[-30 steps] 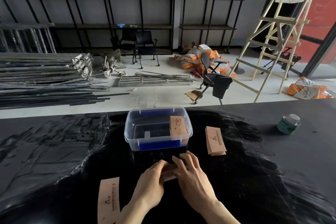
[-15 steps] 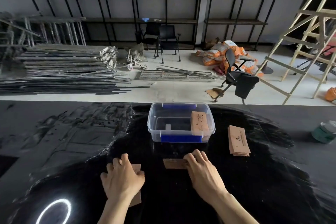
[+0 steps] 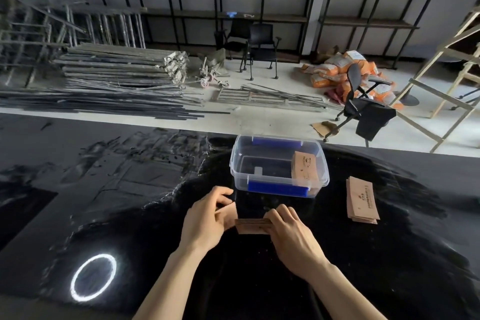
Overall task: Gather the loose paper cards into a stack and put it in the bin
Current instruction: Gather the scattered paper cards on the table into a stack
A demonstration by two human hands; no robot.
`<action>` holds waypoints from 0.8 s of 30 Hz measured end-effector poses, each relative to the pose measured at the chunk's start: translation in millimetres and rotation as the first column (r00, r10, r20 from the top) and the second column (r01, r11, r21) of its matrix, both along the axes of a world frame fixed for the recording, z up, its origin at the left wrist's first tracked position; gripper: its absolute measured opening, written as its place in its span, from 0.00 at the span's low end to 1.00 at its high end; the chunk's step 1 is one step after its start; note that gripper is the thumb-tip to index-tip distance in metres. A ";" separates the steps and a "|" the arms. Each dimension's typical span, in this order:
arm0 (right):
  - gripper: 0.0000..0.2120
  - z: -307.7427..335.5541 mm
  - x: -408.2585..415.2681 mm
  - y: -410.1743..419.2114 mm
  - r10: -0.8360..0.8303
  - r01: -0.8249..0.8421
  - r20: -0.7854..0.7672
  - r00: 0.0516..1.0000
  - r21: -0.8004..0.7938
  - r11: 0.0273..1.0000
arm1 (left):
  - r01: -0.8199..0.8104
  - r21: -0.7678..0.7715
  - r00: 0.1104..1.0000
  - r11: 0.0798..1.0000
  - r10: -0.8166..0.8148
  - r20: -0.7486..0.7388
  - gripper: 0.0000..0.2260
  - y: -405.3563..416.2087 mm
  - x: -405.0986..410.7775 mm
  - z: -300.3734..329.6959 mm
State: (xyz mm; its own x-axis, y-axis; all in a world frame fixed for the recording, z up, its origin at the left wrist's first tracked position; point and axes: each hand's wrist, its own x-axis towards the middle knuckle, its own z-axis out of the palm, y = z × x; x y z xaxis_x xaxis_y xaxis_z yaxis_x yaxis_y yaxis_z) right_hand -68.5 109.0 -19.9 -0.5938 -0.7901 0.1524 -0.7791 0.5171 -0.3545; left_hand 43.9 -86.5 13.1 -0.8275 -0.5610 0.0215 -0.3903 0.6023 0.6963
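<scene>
A small stack of brown paper cards (image 3: 251, 226) lies on the black table just in front of the bin. My right hand (image 3: 292, 235) presses on its right end. My left hand (image 3: 206, 218) holds another brown card (image 3: 228, 214) at the stack's left edge. The clear plastic bin (image 3: 279, 166) with blue latches stands open behind them, and a brown card stack (image 3: 304, 166) leans inside at its right side. A further pile of brown cards (image 3: 361, 200) lies on the table to the right of the bin.
The glossy black table (image 3: 130, 189) reflects a bright ring light (image 3: 93, 277) at front left. Beyond its far edge are a floor with metal bars (image 3: 104, 86), chairs (image 3: 259, 47), orange sacks (image 3: 345, 67) and a wooden ladder (image 3: 454, 80).
My left hand picked up the card at the front left and brought it right to the stack under my right hand. The head view shifted left.
</scene>
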 end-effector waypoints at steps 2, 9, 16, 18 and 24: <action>0.15 0.9 0.5 -1.9 -0.020 0.021 0.026 0.999 -0.020 1.000 | 0.096 -0.002 0.995 0.995 -0.096 -0.014 0.25 8.0 -11.0 2.7; 0.35 2.2 -5.5 -0.7 -0.033 0.043 0.111 0.993 -0.088 0.995 | 0.302 0.229 0.953 0.925 -0.295 -0.067 0.23 38.9 -38.4 6.9; 0.16 -1.6 -15.2 4.2 -0.027 0.038 0.086 0.996 -0.134 0.990 | 0.286 -0.104 0.954 0.952 -0.274 0.119 0.25 11.9 -29.1 -1.6; 0.15 -1.2 -15.8 2.8 -0.030 0.038 0.071 0.997 -0.115 0.993 | 0.349 -0.140 0.921 0.927 -0.312 0.232 0.21 11.2 -30.2 -0.6; 0.18 4.2 -15.0 5.2 -0.025 0.039 0.108 0.994 -0.134 0.990 | 0.395 -0.193 0.913 0.898 -0.360 0.194 0.16 38.6 -48.4 -9.4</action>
